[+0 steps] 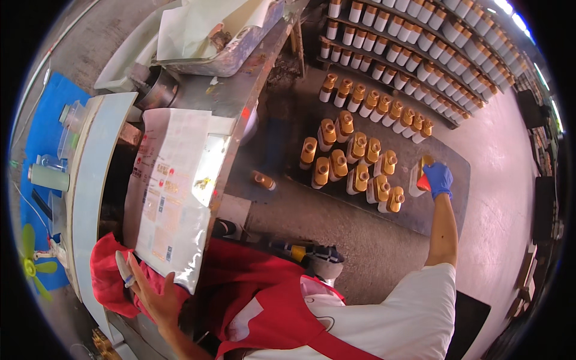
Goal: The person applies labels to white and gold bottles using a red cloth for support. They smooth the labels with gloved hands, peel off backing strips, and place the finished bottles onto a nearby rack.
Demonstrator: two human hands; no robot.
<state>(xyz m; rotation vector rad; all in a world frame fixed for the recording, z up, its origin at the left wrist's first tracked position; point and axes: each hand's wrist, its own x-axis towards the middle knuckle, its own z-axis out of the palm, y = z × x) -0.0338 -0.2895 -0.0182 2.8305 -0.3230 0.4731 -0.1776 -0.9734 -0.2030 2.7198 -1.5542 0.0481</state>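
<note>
My right hand (440,178), in a blue glove, reaches out to the right and has its fingers closed on a bottle (416,177) with a white body and gold-brown top. A small orange-red patch shows between glove and bottle; I cannot tell what it is. That bottle is at the right part of a dark board (451,157). Several similar gold-topped bottles (358,178) stand in a group to its left. My left hand (157,298) is bare apart from a whitish covering on one finger. Its fingers are spread over a red cloth (108,279), holding nothing visible.
Behind the group runs a row of bottles (382,108), with racks of more bottles (414,45) beyond. A lone bottle (264,180) is left of the board. A printed plastic-covered sheet (162,198) covers the workbench, near a metal pot (159,90) and a paper-lined tray (240,51). A green fan (31,264) is far left.
</note>
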